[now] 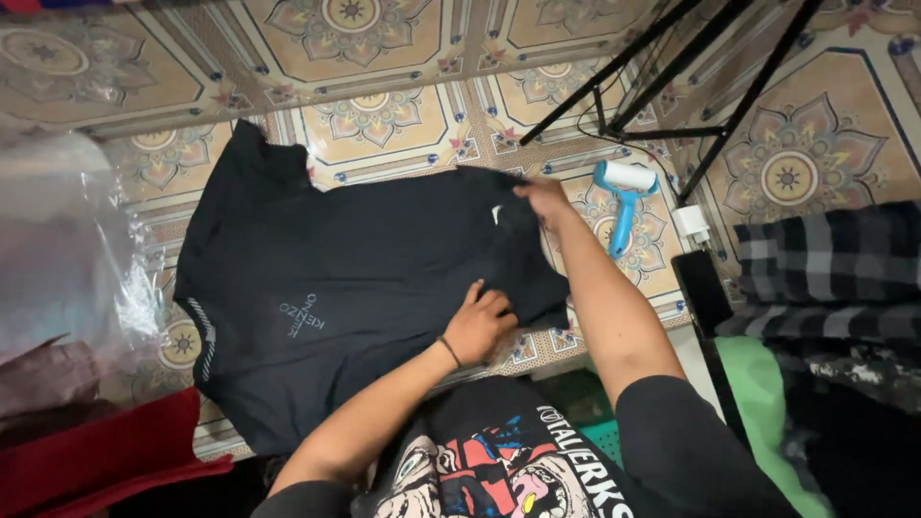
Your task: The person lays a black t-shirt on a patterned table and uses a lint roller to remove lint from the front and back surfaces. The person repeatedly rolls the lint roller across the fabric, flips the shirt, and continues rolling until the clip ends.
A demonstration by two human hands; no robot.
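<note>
Patterned floor tiles (384, 125), cream with floral medallions, serving as the surface. Spread flat across them: a black T-shirt (336, 278), long axis running left to right in the head view, collar and printed chest toward the left, hem end toward the right, near both hands.

Left hand (477, 324) at the shirt's near edge, fingers curled down into the fabric; grip clenched on a pinch of cloth as far as visible, fingertips partly buried in the fold. Right hand (544, 199) at the far right corner of the shirt, grip closed on the fabric edge, a small white tag showing just beside it. Fabric between the two hands folded over, forming a raised flap on the right end. Both hands on the same end of the garment; left hand nearer the wearer's body, right hand farther out and nearer the lint roller.

Blue-handled lint roller (622, 206) on the tiles just right of the shirt, apart from it. Black tripod legs (672, 86) behind. Checked grey cloth (825, 259) and green cloth (767, 403) stacked at the right. Clear plastic bag (67, 240) and red cloth (96, 451) at the left.

Hidden: sleeves of the shirt, underside of the fold, exact finger contact of the right hand. Lower shirt edge cut off by the forearm.
</note>
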